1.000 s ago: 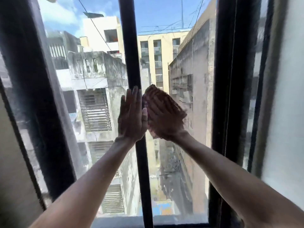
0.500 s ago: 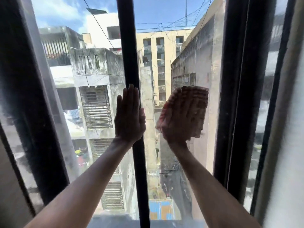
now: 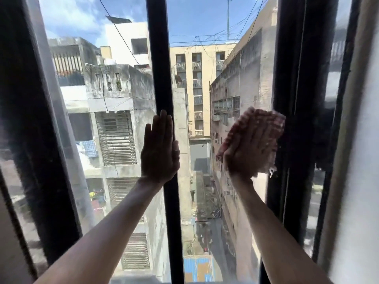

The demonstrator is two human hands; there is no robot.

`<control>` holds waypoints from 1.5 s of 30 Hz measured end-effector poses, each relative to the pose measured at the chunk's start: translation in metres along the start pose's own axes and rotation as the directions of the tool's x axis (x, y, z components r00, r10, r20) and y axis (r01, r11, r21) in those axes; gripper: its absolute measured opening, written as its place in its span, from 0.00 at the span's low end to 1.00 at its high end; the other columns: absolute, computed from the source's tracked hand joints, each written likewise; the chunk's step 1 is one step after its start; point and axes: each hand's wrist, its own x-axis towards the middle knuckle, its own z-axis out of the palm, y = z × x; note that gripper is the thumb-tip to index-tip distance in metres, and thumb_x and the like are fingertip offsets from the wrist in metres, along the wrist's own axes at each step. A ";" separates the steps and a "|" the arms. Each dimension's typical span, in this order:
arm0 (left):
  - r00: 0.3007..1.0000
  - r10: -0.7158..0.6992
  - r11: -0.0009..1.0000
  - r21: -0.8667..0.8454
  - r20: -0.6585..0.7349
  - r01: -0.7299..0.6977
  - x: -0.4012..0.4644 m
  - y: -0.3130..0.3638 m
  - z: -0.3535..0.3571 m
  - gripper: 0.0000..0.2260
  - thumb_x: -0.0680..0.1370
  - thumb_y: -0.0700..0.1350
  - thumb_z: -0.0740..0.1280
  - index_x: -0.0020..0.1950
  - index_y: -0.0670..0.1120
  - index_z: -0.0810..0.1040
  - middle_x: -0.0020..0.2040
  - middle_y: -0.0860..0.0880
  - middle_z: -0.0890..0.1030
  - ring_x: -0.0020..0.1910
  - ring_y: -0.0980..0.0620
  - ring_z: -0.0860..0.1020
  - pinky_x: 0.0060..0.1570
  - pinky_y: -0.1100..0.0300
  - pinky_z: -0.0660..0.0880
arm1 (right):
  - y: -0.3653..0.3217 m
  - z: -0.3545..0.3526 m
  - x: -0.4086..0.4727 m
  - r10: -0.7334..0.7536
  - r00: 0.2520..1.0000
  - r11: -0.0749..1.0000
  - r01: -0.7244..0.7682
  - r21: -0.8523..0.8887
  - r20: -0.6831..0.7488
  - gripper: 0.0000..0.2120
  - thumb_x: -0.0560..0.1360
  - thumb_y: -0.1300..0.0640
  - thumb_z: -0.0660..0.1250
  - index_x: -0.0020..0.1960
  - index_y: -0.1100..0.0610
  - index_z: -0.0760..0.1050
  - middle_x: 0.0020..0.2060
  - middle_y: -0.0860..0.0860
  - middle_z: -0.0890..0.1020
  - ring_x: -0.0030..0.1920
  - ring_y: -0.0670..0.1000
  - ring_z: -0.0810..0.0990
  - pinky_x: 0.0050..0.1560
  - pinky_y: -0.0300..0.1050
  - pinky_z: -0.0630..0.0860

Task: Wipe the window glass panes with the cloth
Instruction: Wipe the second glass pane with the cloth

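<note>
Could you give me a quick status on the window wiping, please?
Left hand flat on centre bar, empty. Right hand presses cloth on right pane, beside right frame. Nothing blocking.

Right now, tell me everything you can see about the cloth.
The cloth is reddish-pink and white in a small checked or woven pattern, soft-looking, folded into a rough pad, with a frayed tuft at its lower right corner. The right hand presses it flat against the right pane, fingers spread over its back, covering much of it. Its right edge reaches the dark frame. It is slightly blurred, so finer texture cannot be made out.
</note>
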 end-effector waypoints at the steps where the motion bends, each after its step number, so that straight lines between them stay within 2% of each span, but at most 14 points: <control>1: 1.000 0.002 1.000 -0.006 -0.005 -0.002 0.001 0.000 0.000 0.27 0.86 0.46 0.50 0.85 0.39 0.53 0.85 0.37 0.56 0.86 0.40 0.54 0.86 0.45 0.49 | -0.010 -0.001 0.000 -0.001 1.000 1.000 0.001 -0.005 0.015 0.32 0.86 0.44 0.54 0.86 0.55 0.54 0.86 0.60 0.57 0.86 0.63 0.56 0.83 0.72 0.60; 2: 1.000 0.003 1.000 -0.009 -0.002 -0.003 0.001 -0.001 0.000 0.27 0.86 0.46 0.51 0.85 0.39 0.53 0.86 0.38 0.55 0.86 0.40 0.53 0.86 0.46 0.48 | -0.017 0.001 -0.007 -0.240 0.970 0.971 0.240 0.009 0.030 0.32 0.86 0.44 0.57 0.86 0.54 0.56 0.85 0.59 0.58 0.86 0.63 0.57 0.83 0.72 0.60; 4: 1.000 -0.003 1.000 -0.008 0.002 0.003 0.000 -0.007 -0.001 0.28 0.86 0.46 0.52 0.85 0.40 0.52 0.86 0.40 0.52 0.86 0.42 0.51 0.86 0.48 0.45 | -0.006 0.001 -0.016 -0.821 0.564 0.571 0.817 0.080 0.094 0.29 0.85 0.42 0.61 0.84 0.49 0.62 0.84 0.56 0.65 0.85 0.61 0.62 0.83 0.72 0.61; 5: 1.000 -0.005 1.000 -0.005 -0.002 0.005 0.000 -0.007 -0.001 0.28 0.86 0.46 0.53 0.85 0.40 0.51 0.86 0.40 0.52 0.87 0.43 0.50 0.86 0.48 0.45 | 0.008 -0.001 -0.006 -0.879 0.464 0.474 0.875 0.097 0.110 0.27 0.86 0.41 0.59 0.83 0.47 0.63 0.82 0.54 0.68 0.84 0.61 0.63 0.83 0.71 0.61; 6: 1.000 -0.003 1.000 0.000 -0.010 0.003 0.000 -0.005 0.001 0.28 0.86 0.46 0.53 0.85 0.40 0.51 0.86 0.39 0.53 0.87 0.43 0.51 0.86 0.48 0.45 | 0.018 -0.002 0.004 -0.827 0.552 0.560 0.827 0.059 0.106 0.26 0.87 0.41 0.56 0.83 0.46 0.63 0.82 0.54 0.69 0.84 0.61 0.64 0.84 0.70 0.61; 8: 1.000 -0.003 1.000 0.011 -0.022 0.003 0.002 -0.003 0.002 0.28 0.86 0.46 0.51 0.85 0.40 0.52 0.86 0.38 0.55 0.86 0.42 0.52 0.86 0.47 0.47 | 0.013 -0.002 0.015 -0.358 0.933 0.933 0.359 -0.017 0.042 0.27 0.87 0.44 0.51 0.85 0.48 0.59 0.83 0.57 0.66 0.85 0.62 0.61 0.84 0.70 0.60; 9: 1.000 -0.001 1.000 0.012 -0.024 0.001 0.002 -0.003 0.002 0.28 0.86 0.47 0.51 0.85 0.40 0.52 0.86 0.38 0.56 0.86 0.42 0.53 0.86 0.47 0.47 | 0.003 -0.004 0.008 -0.183 0.983 0.983 0.184 -0.028 0.035 0.28 0.88 0.45 0.51 0.86 0.50 0.56 0.84 0.58 0.64 0.86 0.62 0.59 0.84 0.70 0.59; 13: 1.000 0.004 1.000 0.005 -0.011 -0.003 -0.003 -0.005 0.003 0.28 0.87 0.47 0.50 0.85 0.40 0.49 0.86 0.38 0.54 0.87 0.42 0.51 0.86 0.48 0.45 | -0.007 -0.014 -0.078 -0.530 0.842 0.848 0.523 0.089 0.101 0.25 0.85 0.49 0.63 0.82 0.50 0.67 0.82 0.56 0.67 0.83 0.62 0.63 0.82 0.71 0.65; 17: 0.999 0.002 1.000 -0.002 -0.032 -0.002 0.001 0.000 0.001 0.28 0.87 0.46 0.51 0.85 0.39 0.50 0.86 0.37 0.55 0.86 0.41 0.52 0.86 0.47 0.46 | -0.013 -0.029 -0.075 -0.468 0.881 0.884 0.468 0.022 0.070 0.19 0.84 0.51 0.64 0.72 0.50 0.81 0.75 0.58 0.78 0.77 0.64 0.75 0.75 0.73 0.73; 23: 0.999 0.004 1.000 0.010 -0.047 -0.003 -0.002 -0.006 0.008 0.28 0.87 0.47 0.51 0.86 0.41 0.49 0.87 0.41 0.51 0.87 0.43 0.50 0.86 0.49 0.44 | -0.054 -0.007 -0.024 -0.424 0.905 0.904 0.420 -0.085 -0.044 0.16 0.80 0.39 0.68 0.63 0.44 0.84 0.65 0.53 0.85 0.66 0.54 0.69 0.61 0.55 0.66; 30: 0.998 0.020 1.000 0.011 -0.057 -0.019 -0.001 -0.007 0.007 0.27 0.87 0.48 0.50 0.86 0.42 0.49 0.86 0.41 0.54 0.87 0.44 0.50 0.86 0.48 0.44 | 0.010 -0.016 -0.077 -0.522 0.853 0.852 0.522 -0.021 0.030 0.14 0.73 0.47 0.77 0.59 0.45 0.88 0.67 0.52 0.70 0.64 0.56 0.70 0.57 0.54 0.67; 37: 0.999 -0.008 1.000 0.021 -0.034 0.008 -0.003 -0.005 0.003 0.27 0.87 0.48 0.51 0.85 0.41 0.50 0.86 0.41 0.53 0.86 0.44 0.49 0.86 0.49 0.42 | -0.068 -0.001 -0.026 -0.283 0.952 0.952 0.293 0.089 -0.117 0.22 0.84 0.50 0.68 0.76 0.53 0.76 0.78 0.59 0.74 0.79 0.62 0.71 0.80 0.65 0.69; 42: 0.999 -0.007 1.000 0.030 -0.036 0.008 -0.003 -0.007 0.002 0.28 0.87 0.48 0.52 0.85 0.41 0.50 0.86 0.43 0.51 0.86 0.46 0.47 0.86 0.49 0.42 | -0.026 0.005 -0.025 -0.704 0.710 0.706 0.702 0.094 -0.014 0.27 0.86 0.46 0.61 0.82 0.53 0.68 0.82 0.56 0.70 0.84 0.59 0.64 0.87 0.65 0.53; 45: 0.999 -0.014 0.998 0.054 -0.042 0.016 0.001 0.000 0.002 0.28 0.86 0.48 0.52 0.85 0.39 0.52 0.85 0.39 0.55 0.86 0.42 0.52 0.86 0.49 0.41 | 0.011 0.000 0.018 -0.399 0.915 0.911 0.403 0.087 -0.056 0.27 0.86 0.47 0.59 0.83 0.52 0.63 0.83 0.56 0.68 0.85 0.59 0.61 0.87 0.67 0.54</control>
